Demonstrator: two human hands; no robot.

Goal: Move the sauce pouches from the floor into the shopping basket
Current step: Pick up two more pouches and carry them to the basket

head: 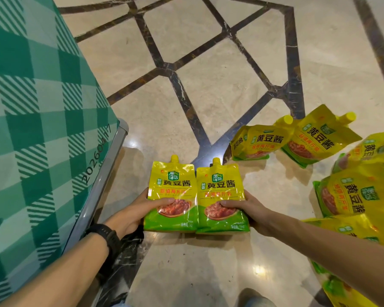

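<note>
nearest the camera two bare forearms reach forward, a black watch (105, 234) on the left wrist. the left hand (129, 214) has its grip closed on the left pouch (173, 187), thumb across the printed front and fingers behind. the right hand (251, 209) grips the right pouch (220, 191) the same way. the two yellow-and-green sauce pouches are held side by side, edges touching, spouts pointing away. whether their lower edges touch the floor (208, 85) cannot be told. at the right edge a heap of pouches (346, 196) lies on the floor, overlapping one another. a little farther off lie two more pouches (319, 138), one leaning over the other, yellow caps toward the far side. along the left runs a checked green cloth (38, 129) over a grey metal rail (98, 187), just beside the left forearm; whether this is the basket cannot be told. beyond, the pale marble floor carries dark inlaid bands crossing in diamonds.
</note>
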